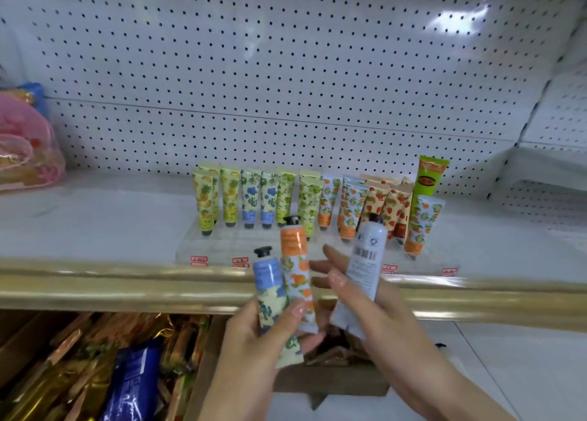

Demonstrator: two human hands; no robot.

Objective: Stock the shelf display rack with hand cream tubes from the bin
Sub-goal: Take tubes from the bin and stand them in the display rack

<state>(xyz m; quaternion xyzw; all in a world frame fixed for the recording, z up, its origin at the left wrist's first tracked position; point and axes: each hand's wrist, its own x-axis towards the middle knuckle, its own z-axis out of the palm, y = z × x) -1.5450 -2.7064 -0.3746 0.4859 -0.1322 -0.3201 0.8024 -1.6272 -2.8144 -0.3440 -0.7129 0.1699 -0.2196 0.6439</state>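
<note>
Left hand point(254, 334) grips blue-flower tube point(270, 293) and orange-print tube point(297, 271), caps up. Right hand point(381, 319) pinches pale tube point(362, 274), barcode showing, above cardboard bin point(333, 379). Advice: invert cap-down, print forward, then seat in acrylic rack point(222, 245).

This is a shop. A white pegboard panel point(286, 71) backs the shelf point(95, 223), and red price labels point(199, 258) sit before rows of hand cream tubes point(230, 195).

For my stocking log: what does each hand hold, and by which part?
Left hand grips a blue-flower tube and an orange-fruit tube by their lower bodies. Right hand holds a pale tube by its lower half.
</note>
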